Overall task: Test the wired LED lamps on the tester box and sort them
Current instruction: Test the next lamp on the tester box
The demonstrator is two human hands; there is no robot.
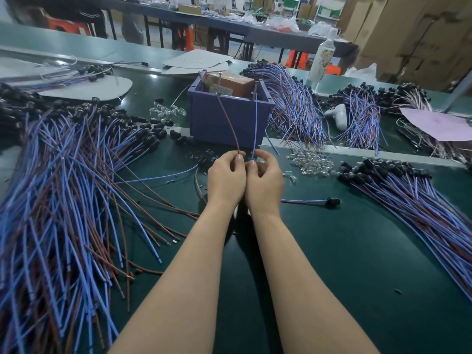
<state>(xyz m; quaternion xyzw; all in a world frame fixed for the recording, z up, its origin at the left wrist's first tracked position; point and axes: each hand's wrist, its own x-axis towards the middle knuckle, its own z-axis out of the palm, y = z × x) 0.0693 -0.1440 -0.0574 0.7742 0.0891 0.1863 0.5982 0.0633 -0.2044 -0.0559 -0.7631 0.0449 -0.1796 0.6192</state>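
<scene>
Left grip (226, 178) pinched brown wire (228, 118); right grip (264, 180) pinched blue wire (255, 123). Both wires ran up to top of purple tester box (209, 118). Grips side by side over green counter (344, 251). Wired-lamp heaps at left (63, 187) and at right (408, 190).

My left hand (226, 180) and right hand (265, 182) are bare, with short, rounded nails (239, 157). Both my forearms (178, 277) are bare too, slim and smooth, from the wrists to the bottom edge of view.
</scene>
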